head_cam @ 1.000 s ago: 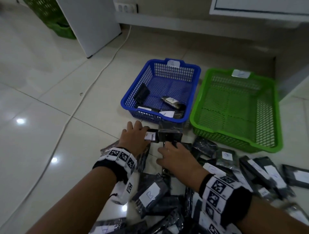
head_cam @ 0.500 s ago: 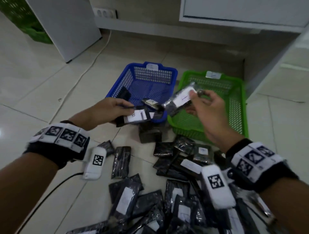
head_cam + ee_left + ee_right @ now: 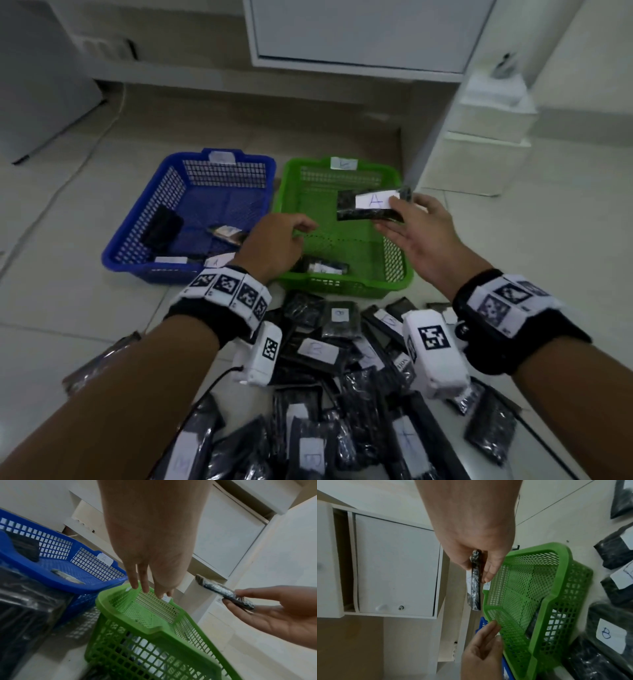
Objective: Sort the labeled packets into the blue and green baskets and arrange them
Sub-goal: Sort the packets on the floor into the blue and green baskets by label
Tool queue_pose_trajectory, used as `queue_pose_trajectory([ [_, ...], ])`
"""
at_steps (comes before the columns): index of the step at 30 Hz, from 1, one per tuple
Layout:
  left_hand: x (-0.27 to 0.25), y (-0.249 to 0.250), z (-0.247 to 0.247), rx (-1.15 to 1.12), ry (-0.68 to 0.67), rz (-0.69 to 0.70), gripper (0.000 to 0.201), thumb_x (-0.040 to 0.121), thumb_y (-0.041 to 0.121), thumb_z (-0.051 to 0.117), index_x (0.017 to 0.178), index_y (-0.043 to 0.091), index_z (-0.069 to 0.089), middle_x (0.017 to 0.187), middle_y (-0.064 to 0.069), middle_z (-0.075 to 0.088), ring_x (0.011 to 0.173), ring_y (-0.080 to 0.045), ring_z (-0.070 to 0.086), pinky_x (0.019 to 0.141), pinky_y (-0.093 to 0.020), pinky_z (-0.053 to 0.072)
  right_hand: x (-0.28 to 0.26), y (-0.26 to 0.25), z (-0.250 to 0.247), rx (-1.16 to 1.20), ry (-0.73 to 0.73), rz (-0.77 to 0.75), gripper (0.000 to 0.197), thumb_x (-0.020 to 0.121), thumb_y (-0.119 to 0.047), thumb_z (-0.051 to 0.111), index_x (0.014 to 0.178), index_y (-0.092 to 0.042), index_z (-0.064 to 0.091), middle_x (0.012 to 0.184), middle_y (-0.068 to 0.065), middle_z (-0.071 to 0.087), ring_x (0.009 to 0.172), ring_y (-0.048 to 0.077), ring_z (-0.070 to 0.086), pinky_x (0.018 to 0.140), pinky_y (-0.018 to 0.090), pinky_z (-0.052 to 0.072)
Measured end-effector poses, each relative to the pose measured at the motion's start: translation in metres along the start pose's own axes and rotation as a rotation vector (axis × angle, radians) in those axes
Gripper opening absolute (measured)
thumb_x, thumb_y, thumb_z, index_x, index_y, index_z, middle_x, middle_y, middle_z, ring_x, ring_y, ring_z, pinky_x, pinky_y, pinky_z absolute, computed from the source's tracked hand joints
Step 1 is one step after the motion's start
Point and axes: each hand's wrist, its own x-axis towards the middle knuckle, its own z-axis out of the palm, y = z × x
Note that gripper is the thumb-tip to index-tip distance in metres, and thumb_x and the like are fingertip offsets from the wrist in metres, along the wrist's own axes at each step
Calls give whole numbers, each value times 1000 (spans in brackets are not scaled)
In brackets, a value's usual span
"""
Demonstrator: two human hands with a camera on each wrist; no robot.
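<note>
A blue basket (image 3: 150, 205) stands left of a green basket (image 3: 394, 253) on the tiled floor. Several black packets (image 3: 161, 226) lie in the blue one. One packet (image 3: 322, 265) lies at the green basket's near wall. My right hand (image 3: 394, 214) pinches a black packet labelled A (image 3: 370, 205) above the green basket's far right; the wrist view shows it edge-on (image 3: 475, 588). My left hand (image 3: 274, 240) hovers over the green basket's near left corner, fingers relaxed (image 3: 144, 585) and holding nothing. A heap of labelled packets (image 3: 315, 349) covers the floor in front of me.
A white cabinet (image 3: 359, 34) hangs behind the baskets, with a white panel (image 3: 431, 137) and stacked white boxes (image 3: 486, 137) to the right. A cable (image 3: 68, 185) runs along the floor at left. Bare tiles lie left of the blue basket.
My left hand has let go of its labelled packet and moved right over the green basket, where a packet now lies. My right hand has carried its packet right, over that basket.
</note>
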Motion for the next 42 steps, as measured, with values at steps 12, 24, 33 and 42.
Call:
queue_pose_trajectory([
  [12,-159,-116,-98,165,427,-182,23,87,11,64,100,30,63,86,14,66,85,-14,55,76,-29,41,-18,108,172,-428,-398,136,15,92,-12,66,85,-14,53,82,9,64,56,12,61,57,26,57],
  [24,-241,-136,-29,250,-106,-667,66,70,79,59,115,31,57,108,4,65,100,-22,66,87,-42,55,-75,155,143,-1166,-819,-516,14,75,-3,73,85,-12,77,81,4,73,74,13,68,70,17,50],
  [33,-219,-125,1,353,-141,-691,91,88,55,61,145,-8,28,125,-23,59,112,-37,63,90,-41,53,-146,213,101,-1403,-1374,-374,46,80,-34,79,116,-16,60,117,6,61,102,21,58,83,33,50],
  [42,-265,-154,-55,-11,4,-647,18,99,2,46,112,9,54,100,-12,64,81,-24,60,68,-30,51,-158,237,91,-1504,-1324,-263,50,79,-32,79,121,-16,55,120,8,50,112,27,52,93,35,46],
])
